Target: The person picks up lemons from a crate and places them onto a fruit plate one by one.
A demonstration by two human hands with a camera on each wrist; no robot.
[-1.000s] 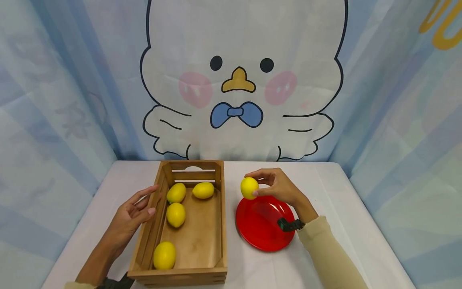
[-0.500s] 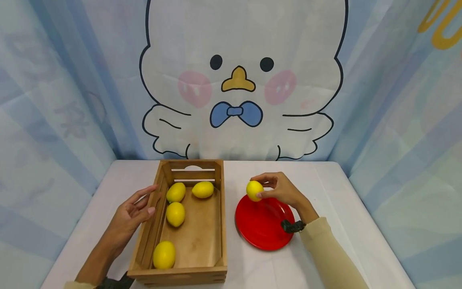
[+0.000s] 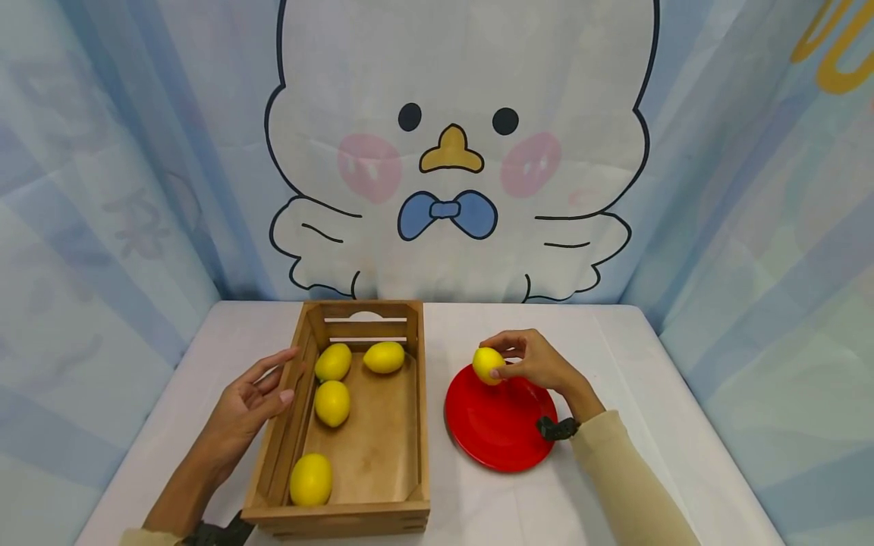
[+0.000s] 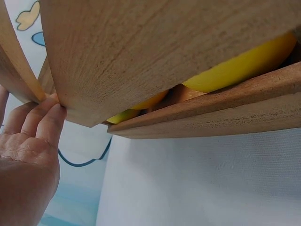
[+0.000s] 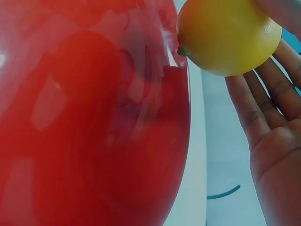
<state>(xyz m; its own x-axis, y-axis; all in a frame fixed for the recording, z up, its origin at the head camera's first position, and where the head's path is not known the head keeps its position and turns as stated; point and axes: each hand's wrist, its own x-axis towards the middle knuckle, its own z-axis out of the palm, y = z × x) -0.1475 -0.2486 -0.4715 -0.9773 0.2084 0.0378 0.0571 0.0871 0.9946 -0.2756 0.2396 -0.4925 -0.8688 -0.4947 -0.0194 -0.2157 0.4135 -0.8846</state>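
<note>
My right hand [image 3: 539, 362] pinches a yellow lemon [image 3: 488, 365] between thumb and fingers, over the far rim of a round red plate [image 3: 501, 440]. In the right wrist view the held lemon [image 5: 225, 37] shows a small green tip, close by the plate's edge. My left hand [image 3: 242, 417] rests its fingertips against the left side of a wooden crate [image 3: 369, 432], fingers loosely extended. The left wrist view has those fingers [image 4: 44, 120] at a gap between the slats. Several lemons lie in the crate, among them one lemon [image 3: 311, 480] in the near left corner.
Crate and plate stand side by side on a white-covered table [image 3: 628, 379], with a narrow strip of cloth between them. Behind hangs a light-blue curtain [image 3: 444, 76] with a printed cartoon bird. More curtain closes off both sides.
My right hand has carried the lemon a little right and down, from beyond the plate's far left edge to over its far rim. The left hand and crate stay put.
</note>
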